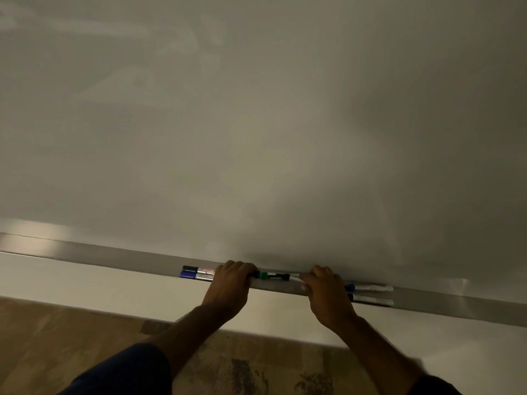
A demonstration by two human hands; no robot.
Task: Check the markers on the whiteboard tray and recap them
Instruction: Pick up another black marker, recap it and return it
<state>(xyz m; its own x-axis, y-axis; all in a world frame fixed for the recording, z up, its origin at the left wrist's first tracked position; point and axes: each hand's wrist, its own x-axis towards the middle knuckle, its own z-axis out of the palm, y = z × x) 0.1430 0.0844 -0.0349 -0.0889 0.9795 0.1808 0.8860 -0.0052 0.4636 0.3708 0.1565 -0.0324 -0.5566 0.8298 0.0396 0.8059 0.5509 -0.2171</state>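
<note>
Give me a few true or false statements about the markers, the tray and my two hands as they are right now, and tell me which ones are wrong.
1. Both hands are at the whiteboard tray. True.
2. The green-banded marker lies between the left hand and the right hand. True.
3. The two markers left of the left hand have red caps. False: the upper marker has a black cap and the lower one a blue cap.
4. No markers lie to the right of the right hand. False: a blue-capped marker and another below it lie there.
5. The whiteboard is covered in writing. False: only faint smears show.
</note>
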